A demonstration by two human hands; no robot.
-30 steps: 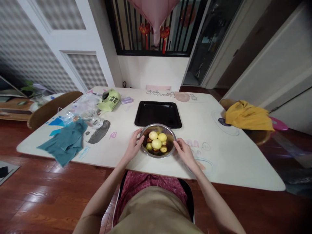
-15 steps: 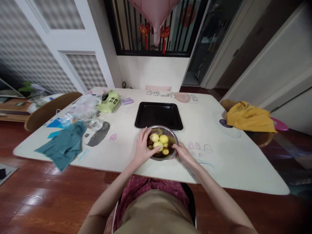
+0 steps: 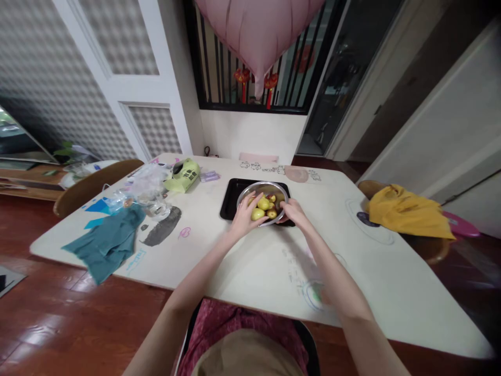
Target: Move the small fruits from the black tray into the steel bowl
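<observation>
A round metal bowl is held above the near part of a black baking tray, covering much of it. Several yellow-green round fruits lie in the bowl, with a few brownish ones among them. My left hand grips the bowl's left side, its fingers reaching over the rim toward the fruits and its thumb along the near side. At the right rim, my right hand pinches the bowl, thumb on top and the other fingers partly hidden underneath.
Left on the white table are a teal cloth, clear plastic packaging, a green printed bag and a small purple packet. A yellow cloth hangs over a chair at right. A pink balloon hangs ahead.
Both hands have lifted the bowl and carried it forward, from the table in front of the tray to over it. My left fingers now reach further over the fruits.
</observation>
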